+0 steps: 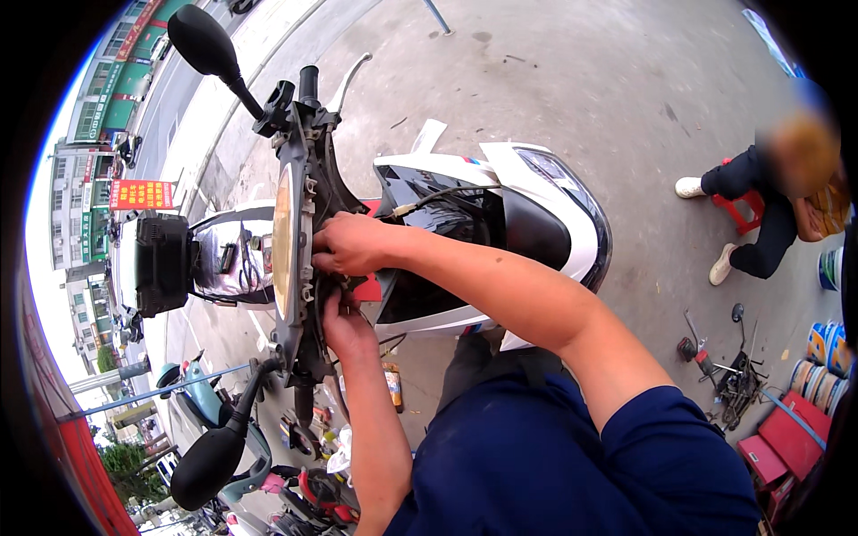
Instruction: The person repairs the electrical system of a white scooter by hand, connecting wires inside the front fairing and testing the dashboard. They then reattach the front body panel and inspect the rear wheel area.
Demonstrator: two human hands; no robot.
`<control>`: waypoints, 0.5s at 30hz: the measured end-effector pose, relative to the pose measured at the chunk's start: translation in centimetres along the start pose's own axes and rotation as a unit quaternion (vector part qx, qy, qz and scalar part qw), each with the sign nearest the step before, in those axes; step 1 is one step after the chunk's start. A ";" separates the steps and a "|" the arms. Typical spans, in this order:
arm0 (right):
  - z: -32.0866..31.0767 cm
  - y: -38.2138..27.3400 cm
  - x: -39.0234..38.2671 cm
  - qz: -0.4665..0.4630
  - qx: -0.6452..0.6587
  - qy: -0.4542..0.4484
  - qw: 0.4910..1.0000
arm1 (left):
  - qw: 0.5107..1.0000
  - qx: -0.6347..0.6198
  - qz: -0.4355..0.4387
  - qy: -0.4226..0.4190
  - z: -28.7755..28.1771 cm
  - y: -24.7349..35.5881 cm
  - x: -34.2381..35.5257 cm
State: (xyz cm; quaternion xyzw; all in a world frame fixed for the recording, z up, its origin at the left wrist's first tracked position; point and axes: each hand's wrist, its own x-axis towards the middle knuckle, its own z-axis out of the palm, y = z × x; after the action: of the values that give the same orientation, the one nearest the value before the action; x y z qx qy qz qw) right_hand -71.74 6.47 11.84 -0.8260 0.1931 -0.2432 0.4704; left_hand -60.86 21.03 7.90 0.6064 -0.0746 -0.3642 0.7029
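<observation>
Both of our hands worked at the stripped handlebar head of a scooter. Our right hand (350, 243) curled its fingers closed over the edge of the black plastic housing (315, 192), just behind the round amber headlight lens (283, 243). Our left hand (347, 326) sat directly under it, its fingers tucked into the same housing; how tightly they closed we could not tell. The housing looked matte and ribbed, with small clips along its rim. Smooth oval black mirrors (203, 40) stood out at either end of the bars, and a curved silver brake lever (350, 76) rose beside a ribbed grip. A boxy black instrument unit (163, 263) hung loose before the lens, near a shiny chrome cover. Beyond our hands lay the glossy white and black front panel (527, 210).

On the far street a rectangular red sign (141, 194) with yellow characters hung on a pale building. At the right edge stood round blue and white tins (827, 344) above flat red boxes (786, 438), on rough grey concrete.
</observation>
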 end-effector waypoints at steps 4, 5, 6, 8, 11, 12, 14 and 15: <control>0.7 0.0 0.1 0.039 -0.039 -0.046 0.997 | 1.000 0.006 0.006 0.029 1.3 0.0 -0.2; 0.4 -0.5 0.5 0.073 -0.042 -0.069 0.994 | 1.000 -0.004 -0.004 0.024 1.7 0.3 -0.4; 0.3 -0.8 0.8 0.107 -0.045 -0.091 0.989 | 1.000 -0.014 -0.014 0.017 2.1 0.6 -0.7; 0.4 -0.9 1.2 0.094 -0.082 -0.086 0.989 | 0.999 -0.031 -0.031 0.006 2.6 1.0 -0.7; 0.4 -1.9 0.6 0.072 -0.114 -0.093 0.987 | 0.998 -0.057 -0.032 -0.012 1.9 1.0 -0.3; 0.4 -2.5 0.3 0.079 -0.119 -0.110 0.984 | 0.997 -0.067 -0.018 -0.030 1.6 1.1 -0.2; 0.2 -2.6 0.5 0.100 -0.136 -0.131 0.977 | 0.992 -0.092 -0.021 -0.079 0.8 0.5 0.3; 0.2 -2.4 0.7 0.100 -0.141 -0.152 0.973 | 0.988 -0.107 -0.033 -0.109 -0.1 -0.1 1.0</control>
State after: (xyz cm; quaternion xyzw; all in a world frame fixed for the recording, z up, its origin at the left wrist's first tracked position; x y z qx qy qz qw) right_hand -70.81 7.38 13.97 -0.8879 0.2334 -0.0363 0.3947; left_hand -60.10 20.45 7.49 0.4864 -0.0907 -0.4570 0.7392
